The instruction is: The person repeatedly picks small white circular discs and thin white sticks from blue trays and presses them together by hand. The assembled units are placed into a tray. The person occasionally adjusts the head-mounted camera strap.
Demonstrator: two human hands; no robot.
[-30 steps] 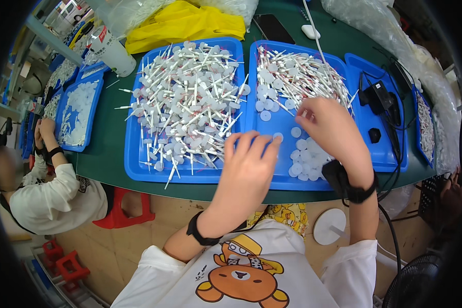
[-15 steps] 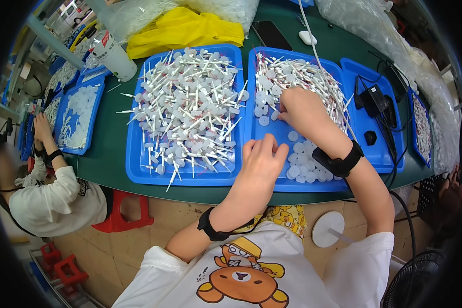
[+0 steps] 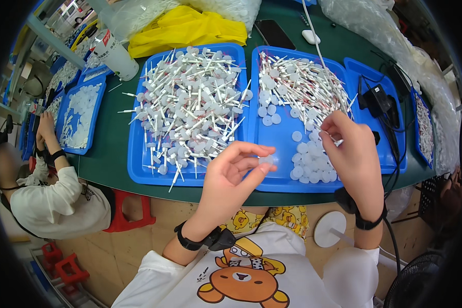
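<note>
Up close, at the green worktop (image 3: 113, 164): the left hand (image 3: 228, 177) is pinched shut on a small white round cap (image 3: 266, 160), thumb and forefinger on its rim, held just above the near edge of the right blue tray (image 3: 277, 177). The right hand (image 3: 351, 154) is curled closed around a thin white stick (image 3: 339, 141), of which only a short end shows past the fingers; it hovers over that tray's right side, near the heap of loose caps (image 3: 310, 161) and below the pile of loose sticks (image 3: 303, 84). The left blue tray (image 3: 138, 174) carries a dense tangle of sticks with caps already fitted (image 3: 190, 113). Cap and stick are apart, both in the air (neither resting on anything). Risks as I judge them: the cap is gripped only at its edge, so a slight squeeze off-centre could flip it out, and from that spot it might drop past the tray lip to the floor. A black cable (image 3: 395, 154) runs close by the right wrist and could snag it. A second person (image 3: 51, 200) works at the far left over another blue tray (image 3: 82, 118), well apart.
</note>
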